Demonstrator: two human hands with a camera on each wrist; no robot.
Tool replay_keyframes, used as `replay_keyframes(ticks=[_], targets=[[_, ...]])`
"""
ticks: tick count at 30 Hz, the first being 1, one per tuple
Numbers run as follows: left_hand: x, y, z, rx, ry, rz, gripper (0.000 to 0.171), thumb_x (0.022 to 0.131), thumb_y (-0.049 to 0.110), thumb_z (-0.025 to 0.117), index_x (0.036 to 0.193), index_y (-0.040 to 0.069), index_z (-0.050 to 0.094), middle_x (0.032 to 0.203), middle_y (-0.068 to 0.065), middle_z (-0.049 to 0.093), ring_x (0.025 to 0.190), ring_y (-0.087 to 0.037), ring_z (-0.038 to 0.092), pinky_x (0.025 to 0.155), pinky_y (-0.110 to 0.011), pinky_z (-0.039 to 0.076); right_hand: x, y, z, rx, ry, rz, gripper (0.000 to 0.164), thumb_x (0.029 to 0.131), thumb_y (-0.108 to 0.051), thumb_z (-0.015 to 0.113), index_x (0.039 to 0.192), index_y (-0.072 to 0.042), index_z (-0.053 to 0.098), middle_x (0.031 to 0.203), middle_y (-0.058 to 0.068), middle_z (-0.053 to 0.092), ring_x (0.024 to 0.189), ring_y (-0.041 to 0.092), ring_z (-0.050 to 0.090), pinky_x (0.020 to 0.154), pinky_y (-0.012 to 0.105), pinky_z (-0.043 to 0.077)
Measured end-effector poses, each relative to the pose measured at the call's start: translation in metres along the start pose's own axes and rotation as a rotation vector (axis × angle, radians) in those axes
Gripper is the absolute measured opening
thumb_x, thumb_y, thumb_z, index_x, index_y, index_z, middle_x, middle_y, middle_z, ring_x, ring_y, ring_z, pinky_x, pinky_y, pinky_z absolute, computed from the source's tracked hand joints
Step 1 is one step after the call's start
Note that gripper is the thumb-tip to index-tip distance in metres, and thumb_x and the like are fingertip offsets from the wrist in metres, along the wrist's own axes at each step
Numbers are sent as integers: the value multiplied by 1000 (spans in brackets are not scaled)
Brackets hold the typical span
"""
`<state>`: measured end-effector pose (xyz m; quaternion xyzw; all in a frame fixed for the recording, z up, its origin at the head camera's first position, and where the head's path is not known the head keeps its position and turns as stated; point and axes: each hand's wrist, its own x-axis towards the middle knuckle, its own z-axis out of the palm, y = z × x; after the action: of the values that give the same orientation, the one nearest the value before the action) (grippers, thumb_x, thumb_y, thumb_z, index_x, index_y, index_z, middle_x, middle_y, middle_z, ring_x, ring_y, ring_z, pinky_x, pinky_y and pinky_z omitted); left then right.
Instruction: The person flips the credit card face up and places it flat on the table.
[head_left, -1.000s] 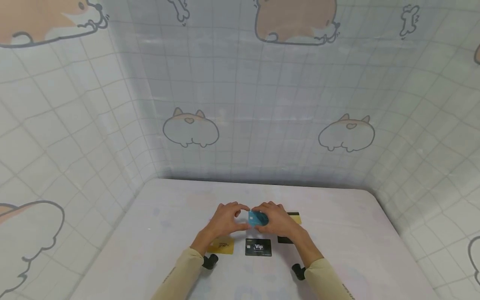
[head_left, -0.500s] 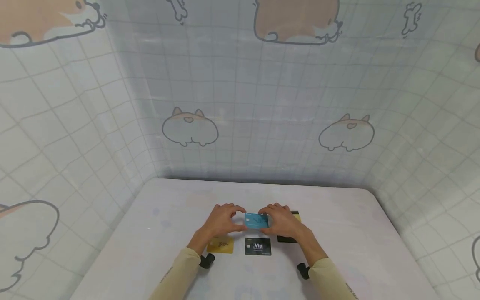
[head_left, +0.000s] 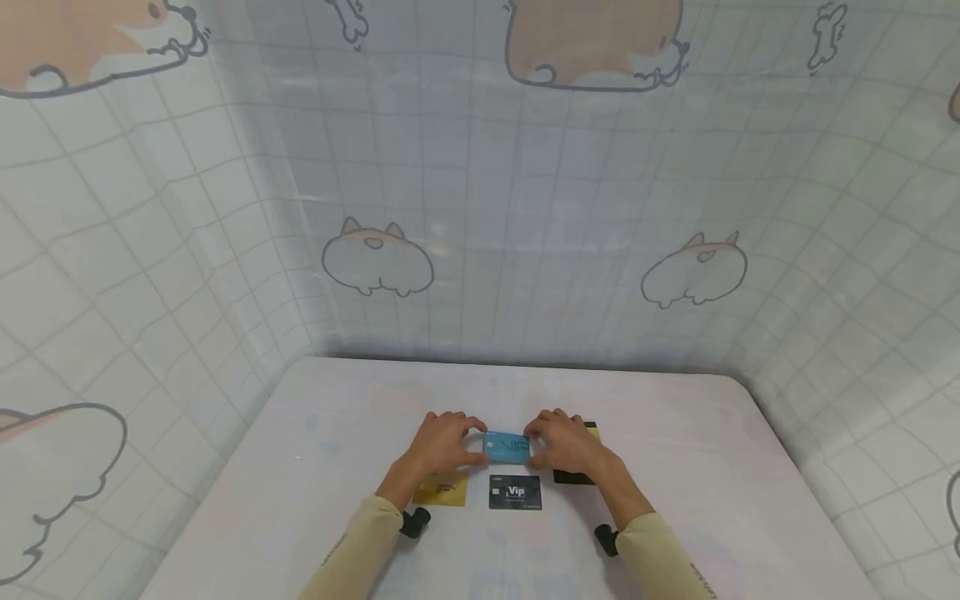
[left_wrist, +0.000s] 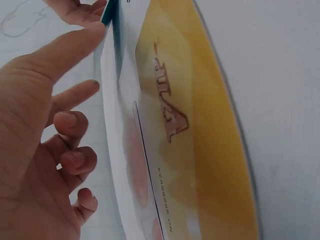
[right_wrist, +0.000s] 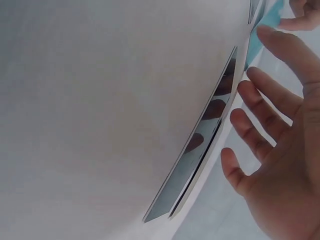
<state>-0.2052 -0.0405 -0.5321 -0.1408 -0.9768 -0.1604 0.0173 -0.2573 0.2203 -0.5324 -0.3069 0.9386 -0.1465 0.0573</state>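
Observation:
A light-blue card (head_left: 507, 447) with a chip lies across the gap between my hands in the head view. My left hand (head_left: 441, 442) pinches its left end between thumb and index finger. At its right end, thumb and index of my right hand (head_left: 567, 442) grip the edge. The remaining fingers of both hands are loosely bent. Just in front sits a black Vip card (head_left: 515, 492). A gold card (head_left: 444, 490), partly behind my left wrist, shows large in the left wrist view. Glossy and dark in the right wrist view, another card (right_wrist: 172, 187) lies beneath my right hand.
Beyond my right hand is a yellow card with a black stripe (head_left: 592, 429), mostly covered. The white table (head_left: 360, 400) ends at patterned curtains (head_left: 480, 250) behind and at both sides. Black camera mounts (head_left: 416, 523) sit at the wrists.
The blue card has come slightly left and nearer the body. My right hand has shifted right to its edge, uncovering more of the face; my left hand has moved a little left.

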Motion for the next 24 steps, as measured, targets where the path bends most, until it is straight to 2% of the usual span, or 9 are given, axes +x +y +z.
replay_keyframes(ticks=[6,14,24], targets=[[2,5,2,52,-32,-29,50,80,56,78,121,29,71,102,6,67,89,-14,56,90,-50,41,2,1,-6,-21,-18,-13,45,78,-45,83,116,-24,73,115,-5,63,110,21,54,93,52,41],[6,11,5,58,-54,-95,51,79,57,78,122,30,72,109,6,68,96,-16,58,96,-53,40,8,8,-8,-29,-30,-29,45,78,-45,83,116,-24,72,113,-6,63,108,20,53,92,51,40],[10,17,6,81,-33,-95,49,82,54,77,123,28,73,111,4,70,99,-18,61,92,-49,41,13,18,-9,-24,-37,-51,45,78,-45,83,116,-24,72,115,-6,63,107,20,53,94,52,41]])
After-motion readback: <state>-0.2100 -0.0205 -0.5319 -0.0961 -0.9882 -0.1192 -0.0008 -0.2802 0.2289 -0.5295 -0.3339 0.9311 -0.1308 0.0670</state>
